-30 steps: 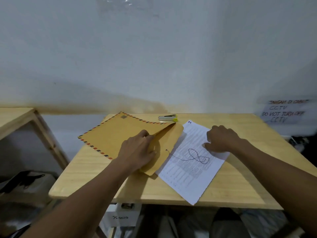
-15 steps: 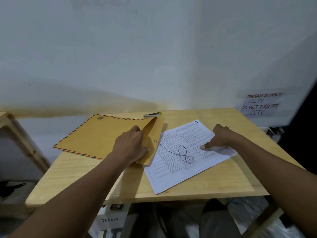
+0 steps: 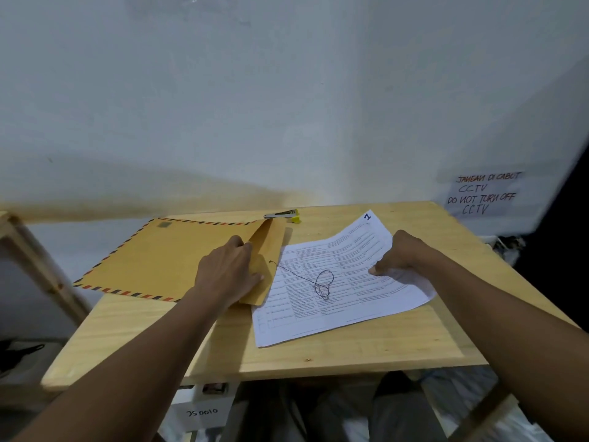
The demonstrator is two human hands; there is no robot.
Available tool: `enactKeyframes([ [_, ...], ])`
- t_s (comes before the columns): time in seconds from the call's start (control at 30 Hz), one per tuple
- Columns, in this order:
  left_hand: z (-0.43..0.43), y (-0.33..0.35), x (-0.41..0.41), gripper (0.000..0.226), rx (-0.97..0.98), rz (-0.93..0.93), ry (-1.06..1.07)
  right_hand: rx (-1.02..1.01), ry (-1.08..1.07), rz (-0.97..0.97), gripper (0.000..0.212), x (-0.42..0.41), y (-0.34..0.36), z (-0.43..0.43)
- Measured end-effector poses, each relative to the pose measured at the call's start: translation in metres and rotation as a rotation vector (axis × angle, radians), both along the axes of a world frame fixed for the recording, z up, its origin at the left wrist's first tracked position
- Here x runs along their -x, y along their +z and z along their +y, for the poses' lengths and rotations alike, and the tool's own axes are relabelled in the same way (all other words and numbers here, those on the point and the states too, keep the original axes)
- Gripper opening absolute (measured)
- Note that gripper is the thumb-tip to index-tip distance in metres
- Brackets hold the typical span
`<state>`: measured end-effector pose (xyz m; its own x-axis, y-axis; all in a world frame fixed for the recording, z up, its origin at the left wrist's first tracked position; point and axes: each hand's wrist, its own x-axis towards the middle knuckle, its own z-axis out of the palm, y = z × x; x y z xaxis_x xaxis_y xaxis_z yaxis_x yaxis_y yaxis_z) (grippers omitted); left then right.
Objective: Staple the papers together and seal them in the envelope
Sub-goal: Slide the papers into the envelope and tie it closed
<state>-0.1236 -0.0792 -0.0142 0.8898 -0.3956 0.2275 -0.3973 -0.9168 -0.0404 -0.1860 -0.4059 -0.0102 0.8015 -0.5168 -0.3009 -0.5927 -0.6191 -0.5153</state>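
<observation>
A brown envelope (image 3: 159, 256) with a striped border lies on the left of the wooden table (image 3: 318, 355), its open flap (image 3: 269, 247) towards the papers. My left hand (image 3: 228, 271) rests on the envelope's mouth, fingers at the flap. The printed papers (image 3: 334, 291) lie to the right, with a thin black string (image 3: 318, 280) looped on top. My right hand (image 3: 398, 255) grips the papers' right edge, which lifts slightly. A yellow-and-silver stapler (image 3: 283, 214) sits at the table's back edge.
A white wall stands close behind the table, with a handwritten CCTV note (image 3: 483, 193) at the right. A second wooden table's corner (image 3: 12, 224) shows at the left. A labelled white box (image 3: 202, 409) sits under the table.
The papers have turned counter-clockwise and slid towards the envelope, with my right hand moving along their right edge. My left hand stays at the envelope's mouth. The camera has shifted.
</observation>
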Motion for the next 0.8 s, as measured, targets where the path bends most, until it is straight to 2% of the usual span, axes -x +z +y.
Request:
enactKeyframes([
  [0.13,0.005,0.000,-0.002,0.071,-0.001,0.008,0.014,-0.098,0.056,-0.117,0.071,0.004,0.005,-0.003],
  [0.27,0.005,0.003,-0.004,0.066,0.010,0.032,0.014,-0.047,0.247,-0.273,0.065,0.019,0.031,-0.009],
  [0.37,0.004,0.005,-0.005,0.069,-0.004,0.046,0.035,0.065,0.388,-0.296,0.053,0.025,0.061,-0.015],
  [0.47,0.001,0.007,-0.007,0.072,-0.009,0.056,0.033,0.046,0.341,-0.227,0.043,0.027,0.093,-0.020],
  [0.57,-0.001,0.009,-0.009,0.074,0.010,0.061,0.014,0.176,0.297,-0.270,0.041,0.034,0.126,-0.026],
  [0.7,-0.001,0.011,-0.012,0.077,0.039,0.063,-0.009,0.369,0.284,-0.508,0.043,0.046,0.172,-0.026],
  [0.8,-0.001,0.013,-0.013,0.083,0.068,0.082,-0.006,0.369,0.203,-0.680,0.045,0.053,0.194,-0.023],
])
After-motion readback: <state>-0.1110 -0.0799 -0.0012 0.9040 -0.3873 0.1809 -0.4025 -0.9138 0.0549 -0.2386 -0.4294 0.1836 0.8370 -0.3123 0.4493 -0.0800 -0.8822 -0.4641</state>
